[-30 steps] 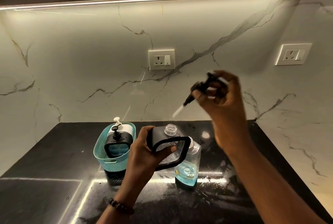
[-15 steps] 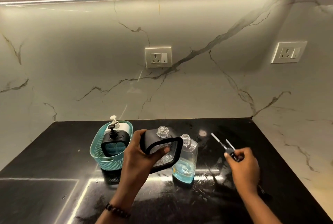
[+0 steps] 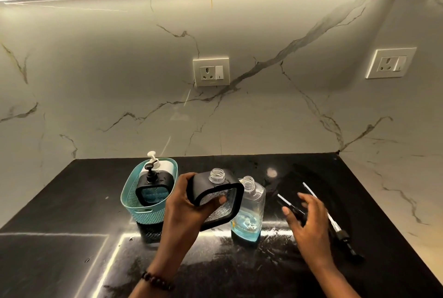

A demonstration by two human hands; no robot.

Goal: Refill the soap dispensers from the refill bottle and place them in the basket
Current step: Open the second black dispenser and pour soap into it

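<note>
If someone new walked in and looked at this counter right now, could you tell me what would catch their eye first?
Probably the left hand holding an uncapped black-framed dispenser tilted above the black counter, with the open refill bottle of blue liquid standing just behind it. To the left, a teal basket already holds two dispensers. On the right, the right hand hovers over a pump head lying on the counter.

Both forearms are bare — no sleeves show. The left hand [image 3: 184,209] has a bracelet [image 3: 157,280] of dark round beads at the wrist; the right hand [image 3: 305,219] wears nothing.
</note>
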